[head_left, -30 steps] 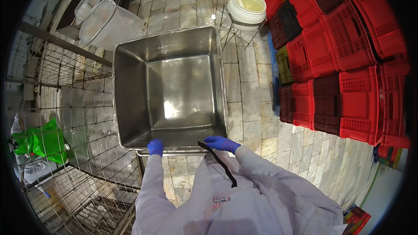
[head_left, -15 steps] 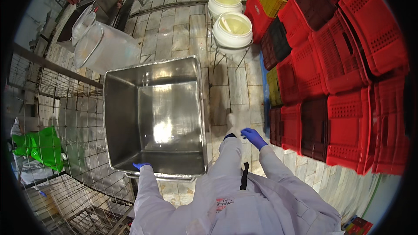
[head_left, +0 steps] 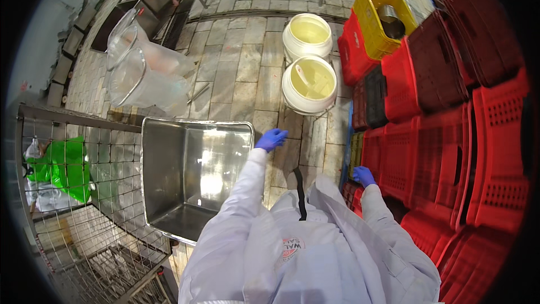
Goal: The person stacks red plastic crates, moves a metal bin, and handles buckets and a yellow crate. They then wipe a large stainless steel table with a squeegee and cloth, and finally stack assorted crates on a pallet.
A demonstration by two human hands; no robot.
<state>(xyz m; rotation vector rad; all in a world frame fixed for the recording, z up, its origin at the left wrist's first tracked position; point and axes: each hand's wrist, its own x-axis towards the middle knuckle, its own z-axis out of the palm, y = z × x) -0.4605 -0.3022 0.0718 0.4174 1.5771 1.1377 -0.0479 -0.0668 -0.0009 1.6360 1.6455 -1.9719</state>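
Note:
In a blue glove, my left hand hovers beside the far right corner of a large steel tub. Its fingers point right, loosely apart, and hold nothing. My right hand, gloved alike, is out to the right near the stacked red crates. Its fingers are slightly bent and apart with nothing in them; whether they touch a crate I cannot tell. The tub's inside is bare, shiny metal. Ahead of my left hand stand two white barrels: the nearer barrel has a pale paddle-like tool in it, the farther barrel stands behind.
On the left runs a wire-mesh rack, with a green bag beyond it. Clear plastic bins stand past the tub. A yellow crate holding metal pieces tops a red crate at the far right. Pale tiles cover the floor.
My left hand has let go of the tub's near rim and swung forward and right. I have stepped forward: the tub and barrels sit closer. My right hand is nearer the crates.

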